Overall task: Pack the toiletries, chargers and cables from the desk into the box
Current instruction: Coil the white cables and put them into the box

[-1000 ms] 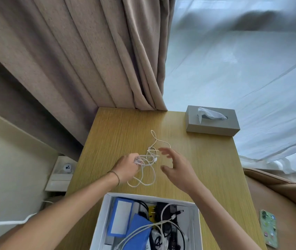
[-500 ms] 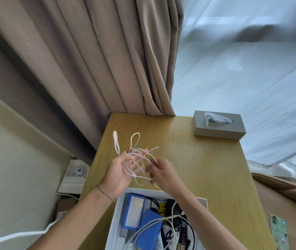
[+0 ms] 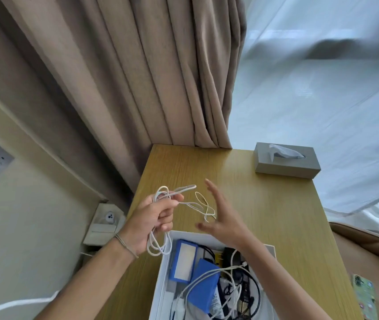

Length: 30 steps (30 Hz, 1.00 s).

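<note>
While left hand holds thin white cable in curled-finger grip above wooden tabletop, loops hang below fist, just over rim of open white cardboard box. Right hand: fingers spread apart, holding nothing, beside cable's loose end. Box contains blue cases, black and white cables. Grey tissue box at far corner.

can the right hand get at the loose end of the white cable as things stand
Probably yes. The right hand is open, holds nothing, and sits right beside the loose loops of the white cable trailing from the left hand, with nothing between them.
</note>
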Motion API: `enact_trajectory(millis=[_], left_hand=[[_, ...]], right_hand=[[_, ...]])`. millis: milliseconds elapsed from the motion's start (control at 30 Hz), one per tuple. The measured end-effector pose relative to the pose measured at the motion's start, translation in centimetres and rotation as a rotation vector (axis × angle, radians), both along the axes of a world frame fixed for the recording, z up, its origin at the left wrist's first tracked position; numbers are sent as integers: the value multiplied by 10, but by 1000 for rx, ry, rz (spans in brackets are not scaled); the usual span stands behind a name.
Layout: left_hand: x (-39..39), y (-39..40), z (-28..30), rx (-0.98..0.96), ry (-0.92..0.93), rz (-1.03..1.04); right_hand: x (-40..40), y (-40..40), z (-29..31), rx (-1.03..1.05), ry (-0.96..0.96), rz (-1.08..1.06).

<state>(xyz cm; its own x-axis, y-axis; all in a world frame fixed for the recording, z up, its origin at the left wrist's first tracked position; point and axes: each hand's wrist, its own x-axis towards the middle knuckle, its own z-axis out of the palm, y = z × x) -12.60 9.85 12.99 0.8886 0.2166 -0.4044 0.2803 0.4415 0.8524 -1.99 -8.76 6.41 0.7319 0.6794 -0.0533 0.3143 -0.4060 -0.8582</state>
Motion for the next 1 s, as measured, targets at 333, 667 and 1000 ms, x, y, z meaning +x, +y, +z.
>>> enact_trajectory(millis=[333,667,1000], left_hand=[[-43,71,12,53,-172,438],[-46,35,2,669,-205,276],[-22,-34,0,683,-206,-129]], right_hand=[[-17,30,-29,-40,314,122],[-25,33,41,181,208,68],[-39,41,77,478,289,-259]])
